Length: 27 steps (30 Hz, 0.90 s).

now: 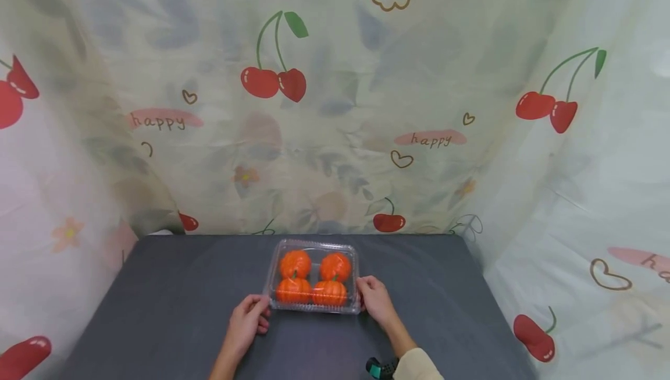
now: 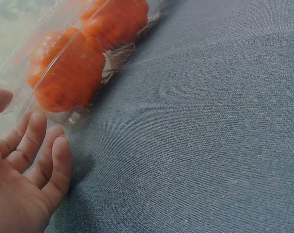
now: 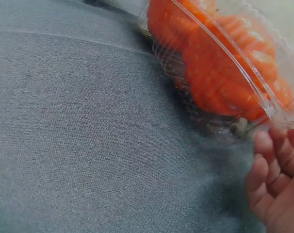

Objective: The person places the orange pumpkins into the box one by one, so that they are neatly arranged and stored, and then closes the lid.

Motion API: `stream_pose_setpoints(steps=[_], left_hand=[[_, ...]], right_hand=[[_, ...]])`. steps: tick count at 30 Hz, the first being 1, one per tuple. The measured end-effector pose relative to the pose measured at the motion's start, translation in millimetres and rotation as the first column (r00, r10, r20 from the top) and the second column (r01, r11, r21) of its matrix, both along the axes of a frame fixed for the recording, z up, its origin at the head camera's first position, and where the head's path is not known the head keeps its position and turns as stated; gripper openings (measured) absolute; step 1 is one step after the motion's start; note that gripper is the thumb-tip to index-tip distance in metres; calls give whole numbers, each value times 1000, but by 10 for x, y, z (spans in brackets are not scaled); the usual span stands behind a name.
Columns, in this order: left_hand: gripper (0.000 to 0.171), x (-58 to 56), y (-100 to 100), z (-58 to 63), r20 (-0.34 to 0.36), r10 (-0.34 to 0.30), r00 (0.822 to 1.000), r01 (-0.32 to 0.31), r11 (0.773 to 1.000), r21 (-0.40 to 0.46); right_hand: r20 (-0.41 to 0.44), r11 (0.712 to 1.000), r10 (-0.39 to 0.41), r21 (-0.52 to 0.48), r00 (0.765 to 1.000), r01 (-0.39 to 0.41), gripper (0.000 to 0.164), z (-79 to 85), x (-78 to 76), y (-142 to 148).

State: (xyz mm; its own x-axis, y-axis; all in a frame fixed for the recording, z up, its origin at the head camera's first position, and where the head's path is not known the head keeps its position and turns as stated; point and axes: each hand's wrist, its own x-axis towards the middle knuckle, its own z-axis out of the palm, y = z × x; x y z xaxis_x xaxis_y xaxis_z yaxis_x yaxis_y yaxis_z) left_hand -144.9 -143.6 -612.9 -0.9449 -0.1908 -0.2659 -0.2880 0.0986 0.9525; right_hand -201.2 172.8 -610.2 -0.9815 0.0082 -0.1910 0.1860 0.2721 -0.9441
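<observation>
A clear plastic clamshell box (image 1: 314,309) lies on the dark grey table with its lid down. Inside it sit several small orange pumpkins (image 1: 295,291), some showing green stems. At the box's near left corner is my left hand (image 1: 247,320); in the left wrist view its fingers (image 2: 62,155) are loosely bent, with the thumb apart from them beside the plastic. On the opposite side, my right hand (image 1: 376,298) pinches the rim of the box with its fingertips (image 3: 279,133) and thumb. Part of that thumb is cut off in the right wrist view.
The table (image 1: 183,287) has a dark grey cloth surface. Hanging sheets (image 1: 335,135) printed with cherries and hearts enclose its back and both sides. A black and teal device (image 1: 382,368) is at the right wrist, beside a cream sleeve (image 1: 417,365).
</observation>
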Motion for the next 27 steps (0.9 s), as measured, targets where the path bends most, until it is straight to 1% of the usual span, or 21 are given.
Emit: stream_pose_setpoints(steps=[3, 5, 8, 11, 15, 17, 18, 20, 21, 24, 27], left_hand=[[20, 7, 21, -3, -9, 4, 1000, -4, 1000, 2], [18, 14, 29, 6, -7, 3, 1000, -3, 1000, 1], [18, 15, 36, 15, -1, 1, 1000, -1, 1000, 4], [17, 9, 39, 11, 3, -1, 1000, 1, 1000, 6], [17, 6, 33, 6, 12, 2, 1000, -3, 1000, 28], [17, 4, 29, 7, 15, 2, 1000, -3, 999, 54], [17, 2, 29, 11, 15, 4, 1000, -5, 997, 73], [17, -7, 32, 17, 11, 4, 1000, -5, 993, 115], [16, -14, 36, 18, 8, 3, 1000, -4, 990, 138], [15, -40, 64, 13, -1, 3, 1000, -2, 979, 204], [14, -62, 109, -16, -5, 4, 1000, -3, 967, 254]], right_hand=[[79, 998, 55, -47, 995, -51, 48, 36, 43, 44], [146, 990, 123, -88, 982, -111, 52, 51, 70, 97], [217, 967, 231, -156, 948, -200, 48, 61, 101, 184], [257, 939, 319, -217, 912, -267, 38, 66, 137, 259], [295, 897, 409, -305, 864, -321, 32, 66, 175, 311], [302, 881, 436, -338, 848, -332, 32, 57, 186, 317], [300, 874, 445, -352, 844, -335, 33, 47, 187, 317], [290, 866, 448, -374, 846, -331, 34, 24, 184, 310], [280, 865, 442, -384, 852, -322, 34, 7, 179, 303], [262, 868, 401, -415, 878, -272, 28, -46, 165, 265], [249, 880, 331, -430, 910, -203, 20, -106, 169, 214]])
